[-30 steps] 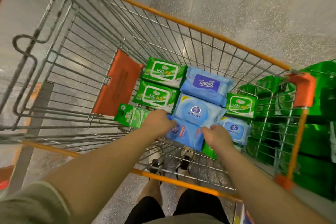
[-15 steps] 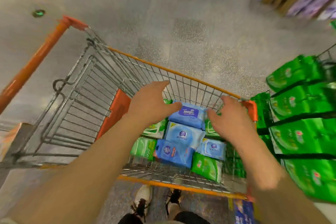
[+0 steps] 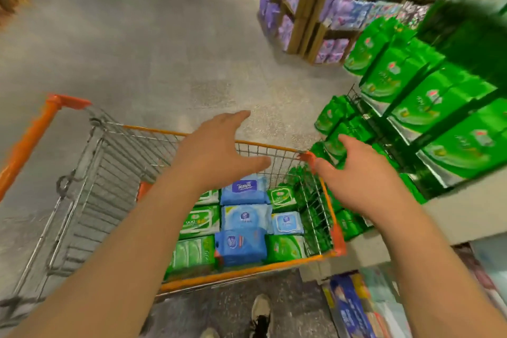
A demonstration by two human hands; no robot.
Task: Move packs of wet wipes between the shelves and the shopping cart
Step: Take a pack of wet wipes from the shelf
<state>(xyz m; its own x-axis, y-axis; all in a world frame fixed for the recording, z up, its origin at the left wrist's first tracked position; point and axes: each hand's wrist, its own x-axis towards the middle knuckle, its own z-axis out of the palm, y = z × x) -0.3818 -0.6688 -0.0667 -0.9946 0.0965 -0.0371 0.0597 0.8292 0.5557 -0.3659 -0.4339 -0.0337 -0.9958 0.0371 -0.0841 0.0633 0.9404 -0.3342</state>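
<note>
A wire cart (image 3: 90, 189) fills the near left, with shelves (image 3: 428, 107) of green packs on the right. Blue and green wipes (image 3: 244, 217) lie packed flat in the cart's near end. Above them, both hands hold nothing: the left hand (image 3: 216, 156) spread wide, the right hand (image 3: 362, 175) loosely open near the shelf. Likely reaching for a shelf pack; grip one by its sides, clear of its neighbours.

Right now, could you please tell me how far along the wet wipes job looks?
Done: green and blue wet wipe packs already fill the near end of the orange-rimmed wire shopping cart. In hand: nothing; the left hand and right hand are both open above the cart. Left: many green packs remain on the shelf at right, should more be needed.
</note>
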